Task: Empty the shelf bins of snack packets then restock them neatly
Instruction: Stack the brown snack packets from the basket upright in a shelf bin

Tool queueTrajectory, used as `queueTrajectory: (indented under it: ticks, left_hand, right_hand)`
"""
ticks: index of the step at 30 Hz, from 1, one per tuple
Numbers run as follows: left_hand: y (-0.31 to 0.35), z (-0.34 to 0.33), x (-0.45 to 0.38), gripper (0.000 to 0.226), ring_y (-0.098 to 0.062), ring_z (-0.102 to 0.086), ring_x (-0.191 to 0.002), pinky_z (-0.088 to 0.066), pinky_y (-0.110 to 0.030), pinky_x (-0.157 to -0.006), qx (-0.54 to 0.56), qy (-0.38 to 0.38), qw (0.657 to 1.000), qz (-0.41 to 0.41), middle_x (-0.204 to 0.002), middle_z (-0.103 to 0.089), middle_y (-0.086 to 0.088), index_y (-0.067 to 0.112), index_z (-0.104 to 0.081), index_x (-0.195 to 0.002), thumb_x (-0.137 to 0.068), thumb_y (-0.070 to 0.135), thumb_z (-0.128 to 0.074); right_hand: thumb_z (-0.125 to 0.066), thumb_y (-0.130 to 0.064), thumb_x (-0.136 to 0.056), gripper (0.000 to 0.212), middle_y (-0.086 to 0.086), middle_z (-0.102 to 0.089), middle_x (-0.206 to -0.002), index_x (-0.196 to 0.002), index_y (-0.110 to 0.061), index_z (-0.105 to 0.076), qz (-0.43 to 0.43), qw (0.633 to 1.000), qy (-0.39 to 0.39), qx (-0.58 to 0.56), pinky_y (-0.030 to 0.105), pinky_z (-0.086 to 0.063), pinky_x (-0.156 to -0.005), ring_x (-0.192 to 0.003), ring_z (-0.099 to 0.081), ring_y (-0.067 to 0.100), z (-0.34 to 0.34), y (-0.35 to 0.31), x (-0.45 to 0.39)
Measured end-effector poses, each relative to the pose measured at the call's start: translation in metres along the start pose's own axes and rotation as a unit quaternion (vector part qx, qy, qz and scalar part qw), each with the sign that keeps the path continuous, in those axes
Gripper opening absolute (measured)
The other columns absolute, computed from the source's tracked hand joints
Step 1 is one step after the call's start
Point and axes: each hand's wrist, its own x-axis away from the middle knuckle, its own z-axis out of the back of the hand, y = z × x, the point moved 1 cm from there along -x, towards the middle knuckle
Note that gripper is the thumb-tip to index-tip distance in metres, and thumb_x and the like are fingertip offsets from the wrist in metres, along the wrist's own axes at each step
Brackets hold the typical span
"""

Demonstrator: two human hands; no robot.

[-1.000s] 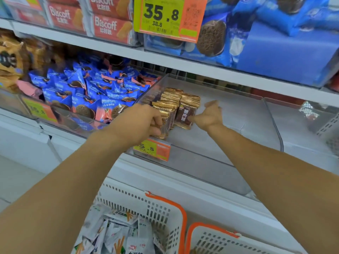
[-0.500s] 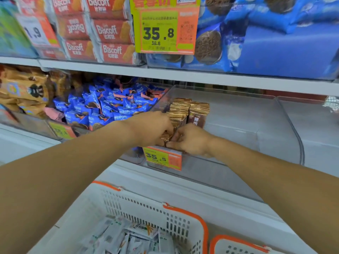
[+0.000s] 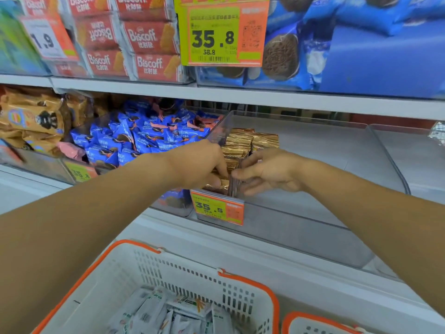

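Observation:
A clear shelf bin (image 3: 313,213) holds a row of upright gold-and-brown snack packets (image 3: 243,143) along its left wall. My left hand (image 3: 199,165) reaches into the front left corner, fingers curled round the front packets. My right hand (image 3: 267,172) is beside it, thumb and fingers pinching a brown packet standing on edge at the row's front. The rest of this bin's floor is bare. A white basket with orange rim (image 3: 154,268) below holds several white snack packets (image 3: 173,314).
The bin to the left is full of blue cookie packets (image 3: 144,138); orange bags (image 3: 31,119) lie further left. Above are red Biscoff packs (image 3: 149,39) and blue cookie packs (image 3: 361,44). Price tags (image 3: 218,208) hang on bin fronts. A second basket (image 3: 313,324) sits at lower right.
The view has moved closer and tilted up. My right hand came from the packets' right side to the front of the row, meeting my left hand there.

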Motion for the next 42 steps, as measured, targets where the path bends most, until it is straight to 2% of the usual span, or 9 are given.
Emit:
queueTrajectory:
  ticks: [4,12,16,21,25,28,32,35,42]
  left_hand:
    - [0.007,-0.003,0.001,0.020,-0.025,-0.065,-0.092,-0.055,-0.044,-0.083,-0.028,0.026,0.998,0.042,-0.100,-0.070,-0.003,0.020,-0.074,-0.111,-0.091,0.022,-0.073]
    - [0.030,-0.010,0.035,0.032,-0.022,-0.057,-0.110,-0.047,-0.034,-0.091,0.023,0.173,0.981,0.086,-0.119,-0.062,-0.003,0.016,-0.064,-0.122,-0.092,0.027,-0.067]
    - [0.093,-0.036,0.066,0.009,-0.004,-0.053,-0.072,-0.044,-0.025,-0.067,0.130,0.314,0.939,0.048,-0.082,-0.056,0.014,0.021,-0.064,-0.095,-0.088,0.015,-0.064]
    - [0.212,-0.115,0.071,0.015,-0.009,-0.060,-0.078,-0.047,-0.028,-0.071,0.168,-0.008,0.985,-0.043,-0.088,-0.067,0.008,0.020,-0.066,-0.103,-0.096,0.029,-0.056]
    - [0.289,-0.208,0.072,0.025,-0.027,-0.059,-0.085,-0.043,-0.032,-0.063,0.187,-0.218,0.957,-0.035,-0.096,-0.065,-0.010,0.008,-0.064,-0.104,-0.098,0.030,-0.055]
    - [0.327,-0.276,0.080,0.024,-0.024,-0.055,-0.088,-0.038,-0.031,-0.067,0.212,-0.233,0.949,0.007,-0.096,-0.056,-0.006,0.010,-0.058,-0.104,-0.098,0.033,-0.057]
    - [0.355,-0.362,0.096,0.071,-0.030,-0.034,-0.140,-0.036,-0.041,-0.111,0.195,-0.290,0.936,0.046,-0.154,-0.034,-0.011,0.016,-0.034,-0.152,-0.094,0.045,-0.063]
    - [0.364,-0.407,0.105,0.091,-0.026,-0.002,-0.154,-0.023,-0.040,-0.119,0.227,-0.317,0.918,0.071,-0.167,0.001,0.002,0.022,-0.014,-0.160,-0.091,0.051,-0.066]
    - [0.357,-0.444,0.095,0.103,-0.031,-0.023,-0.145,-0.029,-0.040,-0.115,0.240,-0.248,0.931,0.116,-0.157,-0.020,-0.007,0.022,-0.030,-0.154,-0.072,0.031,-0.090]
  right_hand:
    - [-0.078,-0.004,-0.084,0.054,0.014,-0.059,-0.111,-0.130,-0.003,-0.049,0.046,0.998,0.044,-0.008,0.038,-0.062,-0.079,-0.084,-0.068,0.022,-0.015,0.006,-0.011]
    - [-0.076,-0.015,-0.088,0.017,0.000,-0.066,-0.091,-0.101,-0.016,-0.066,0.186,0.962,0.165,0.114,0.045,-0.059,-0.088,-0.088,-0.067,0.021,0.006,0.011,0.040]
    - [-0.073,-0.011,-0.089,0.018,-0.008,-0.067,-0.070,-0.080,-0.025,-0.069,0.294,0.928,0.184,0.138,0.025,-0.056,-0.066,-0.067,-0.064,0.012,0.023,0.046,0.143]
    - [-0.072,-0.008,-0.090,0.012,-0.001,-0.067,-0.069,-0.080,-0.015,-0.069,0.203,0.947,0.195,0.152,0.017,-0.047,-0.061,-0.060,-0.060,0.007,0.045,0.172,0.217]
    - [-0.067,-0.027,-0.093,0.011,-0.006,-0.064,-0.084,-0.087,-0.020,-0.062,-0.029,0.954,0.096,0.284,0.022,-0.045,-0.068,-0.079,-0.061,0.010,0.058,0.310,0.241]
    - [-0.062,-0.032,-0.095,0.012,0.000,-0.055,-0.087,-0.098,-0.021,-0.059,-0.178,0.935,0.015,0.308,0.031,-0.046,-0.070,-0.085,-0.055,0.022,0.055,0.397,0.268]
    - [-0.073,-0.044,-0.089,0.083,0.020,-0.048,-0.127,-0.156,-0.025,-0.029,-0.276,0.922,0.004,0.273,0.043,-0.050,-0.095,-0.124,-0.049,0.034,0.053,0.475,0.305]
    - [-0.083,-0.044,-0.079,0.103,0.021,-0.005,-0.163,-0.158,-0.036,-0.017,-0.275,0.936,0.060,0.213,0.046,-0.045,-0.106,-0.145,-0.029,0.041,0.053,0.511,0.318]
    - [-0.082,-0.049,-0.079,0.116,0.010,0.030,-0.162,-0.158,-0.044,0.004,-0.362,0.917,0.077,0.148,0.040,-0.049,-0.096,-0.135,-0.048,0.038,0.028,0.563,0.308]
